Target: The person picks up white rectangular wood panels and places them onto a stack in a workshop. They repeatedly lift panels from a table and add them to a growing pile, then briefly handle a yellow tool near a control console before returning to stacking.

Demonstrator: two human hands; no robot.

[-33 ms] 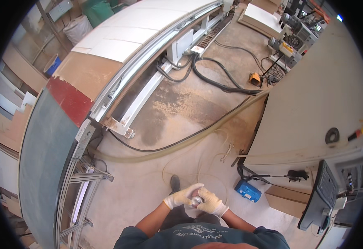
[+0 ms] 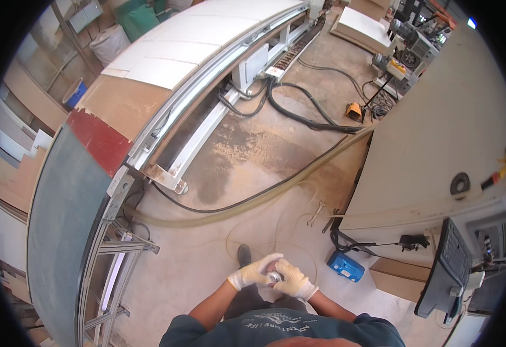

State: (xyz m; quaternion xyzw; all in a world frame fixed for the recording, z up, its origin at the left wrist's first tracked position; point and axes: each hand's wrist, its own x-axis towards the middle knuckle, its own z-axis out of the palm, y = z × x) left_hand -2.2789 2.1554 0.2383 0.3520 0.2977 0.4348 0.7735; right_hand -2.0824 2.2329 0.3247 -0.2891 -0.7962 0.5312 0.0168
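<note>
My left hand [image 2: 255, 271] and my right hand [image 2: 292, 281], both in pale work gloves, meet in front of my body above the concrete floor. Between them they grip a small round pale object [image 2: 273, 276], mostly hidden by the fingers, so its kind is unclear. My left hand's fingers wrap over it from the left while my right hand cups it from the right. One dark shoe [image 2: 244, 254] shows just beyond the hands.
A long machine bed with white panels [image 2: 166, 63] curves along the left. A grey cabinet [image 2: 438, 133] with a dark control panel [image 2: 447, 272] stands to the right. A yellowish hose [image 2: 253, 199], black cables, a wrench [image 2: 315, 213] and a blue box [image 2: 345, 266] lie on the dusty floor.
</note>
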